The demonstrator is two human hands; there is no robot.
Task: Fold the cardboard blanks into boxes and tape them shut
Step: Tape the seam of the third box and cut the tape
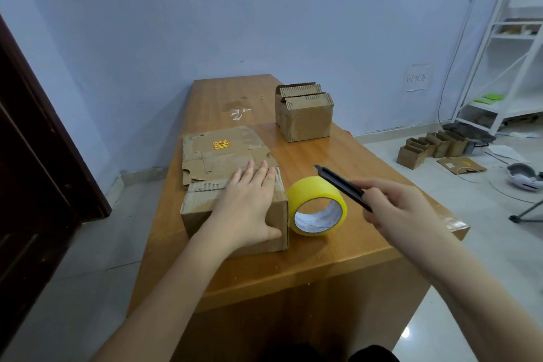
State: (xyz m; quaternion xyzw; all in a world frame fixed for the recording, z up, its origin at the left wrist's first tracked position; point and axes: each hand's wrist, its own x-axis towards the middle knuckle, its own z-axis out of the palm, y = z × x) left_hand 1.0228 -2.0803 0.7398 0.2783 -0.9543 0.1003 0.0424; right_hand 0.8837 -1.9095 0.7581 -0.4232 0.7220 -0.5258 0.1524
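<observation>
A: While the folded box (235, 214) sits at the near left of the desk (338, 250), which hand has it?

B: The left hand (249, 200) lies flat across its top, fingers straight, thumb down the near right face, pressing rather than clenching.

A: And the right hand (402, 211)?

B: Its grip is closed on a black knife (342, 185), held above the desk, tip pointing away and to the left.

A: Where's the tape?

B: The yellow roll (317, 206) stands on edge just right of the box, between the two hands. The knife hand is nearer it.

A: Anything else?

B: Flat cardboard blanks (223, 153) lie just behind the box; another box (304, 114), flaps up, stands further back
</observation>
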